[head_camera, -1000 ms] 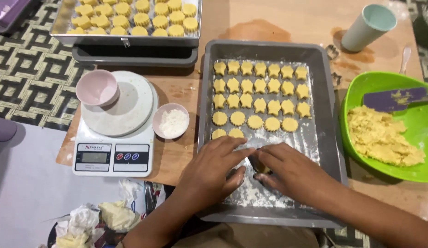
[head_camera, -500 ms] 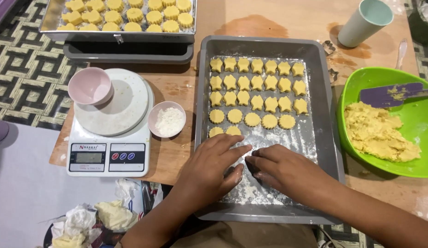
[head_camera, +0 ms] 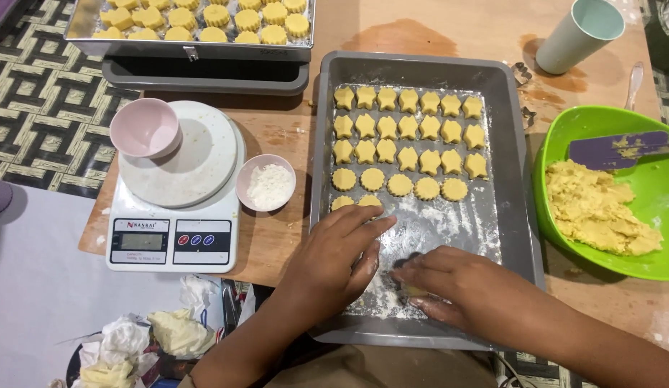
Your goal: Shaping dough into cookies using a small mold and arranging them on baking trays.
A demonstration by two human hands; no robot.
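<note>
A grey baking tray (head_camera: 510,179) dusted with flour holds rows of star-shaped and round yellow dough cookies (head_camera: 408,136). My left hand (head_camera: 333,259) rests flat on the tray's near left part, fingers spread, just below two round cookies. My right hand (head_camera: 449,284) lies at the tray's near edge, its fingers pressed on a small piece of yellow dough (head_camera: 410,290) on the floured bottom. The piece is mostly hidden under the fingers.
A green bowl (head_camera: 564,129) of yellow dough with a purple spatula (head_camera: 618,149) sits at the right. A white kitchen scale (head_camera: 175,208) carries a pink bowl (head_camera: 145,128); a small bowl of flour (head_camera: 265,182) stands beside it. A second cookie tray (head_camera: 205,21) and a pale cup (head_camera: 579,34) are farther back.
Both hands have slid a little toward the tray's near edge; the right hand has moved rightward onto the dough piece. The camera has tilted slightly.
</note>
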